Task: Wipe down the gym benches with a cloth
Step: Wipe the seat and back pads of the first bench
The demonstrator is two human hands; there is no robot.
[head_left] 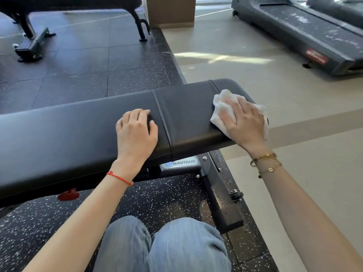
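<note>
**Op:** My right hand [245, 122] lies flat on the white cloth [222, 108], fingers [228, 116] straight and spread, pressing it onto the seat pad at the right end of the black Nautilus bench [78, 134]. Nothing is pinched; the cloth is bunched beyond my fingertips.

**Obs:** And the other?

**Op:** My left hand [135, 130] rests on the long pad just left of the seam [163, 120], fingers curled loosely, holding nothing. It looks like a brace.

**Obs:** How do you do this stroke well?

**Op:** I'd keep the palm flat with even pressure and overlap passes from far edge to near edge. I'd run the cloth into the seam, where grime likely collects, and over the rounded front edge. The cloth overhangs the right end, so it could slip off. A second bench [74, 2] stands beyond, likely untouched.
</note>
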